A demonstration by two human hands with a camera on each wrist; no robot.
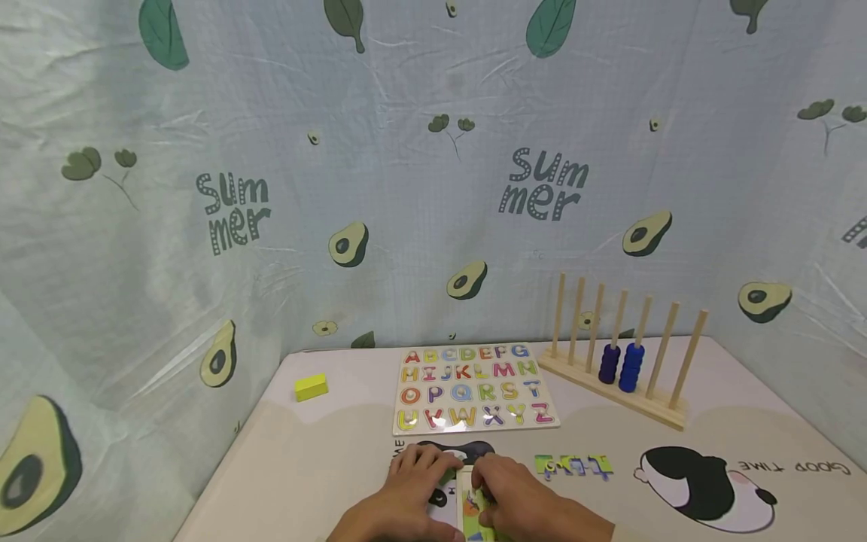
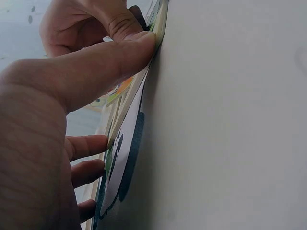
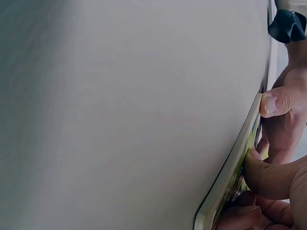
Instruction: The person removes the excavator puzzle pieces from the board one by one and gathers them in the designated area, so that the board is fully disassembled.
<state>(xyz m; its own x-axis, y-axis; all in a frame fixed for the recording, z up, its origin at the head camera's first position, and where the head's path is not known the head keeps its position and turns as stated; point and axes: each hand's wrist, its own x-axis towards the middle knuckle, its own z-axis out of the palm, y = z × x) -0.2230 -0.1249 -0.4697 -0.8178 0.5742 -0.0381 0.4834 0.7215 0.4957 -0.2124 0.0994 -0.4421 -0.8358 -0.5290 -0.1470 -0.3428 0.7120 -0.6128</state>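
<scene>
A small wooden puzzle board (image 1: 460, 500) with a colourful picture lies at the table's near edge between both hands. My left hand (image 1: 409, 493) spans its left side; in the left wrist view the thumb presses the near edge and the fairly straight fingers touch farther along the frame. Over the right part of the picture, my right hand (image 1: 518, 497) has its fingers bent and pinches a greenish puzzle piece (image 1: 481, 498), mostly hidden under the hand. The right wrist view shows that thumb and curled fingers low against the board's face. Several loose jigsaw pieces (image 1: 574, 466) lie right of the hands.
An alphabet board (image 1: 476, 436) lies behind the hands. At the back right stands a wooden peg rack (image 1: 612, 384) with dark blue rings (image 1: 631, 369) on two pegs. A yellow block (image 1: 311, 387) sits at the back left. A patterned curtain (image 1: 406, 188) hangs behind the table.
</scene>
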